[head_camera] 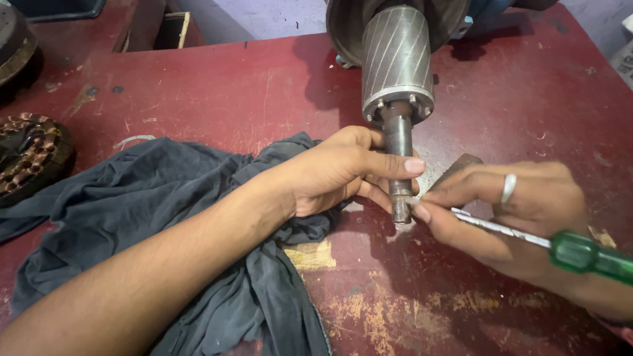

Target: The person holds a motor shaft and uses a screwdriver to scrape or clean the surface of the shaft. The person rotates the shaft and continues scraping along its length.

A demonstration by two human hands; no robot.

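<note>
Motor rotor (pixel 397 62), shaft (pixel 399 158) lying on red workbench (pixel 514 105). Left hand (pixel 336 173) grips shaft. Right hand (pixel 521 211) clasps green-handled screwdriver (pixel 527 237), tip at shaft end. Dark cloth (pixel 151 204) beneath left arm.

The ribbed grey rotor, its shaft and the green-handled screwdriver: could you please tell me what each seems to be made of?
Ribbed grey rotor: apparently bare metal, dull sheen with slanted grooves. Dark rusty shaft in the left hand: likely steel, matte and tarnished. Green-handled screwdriver in the right hand: translucent, glossy plastic handle; shiny metal blade.
</note>
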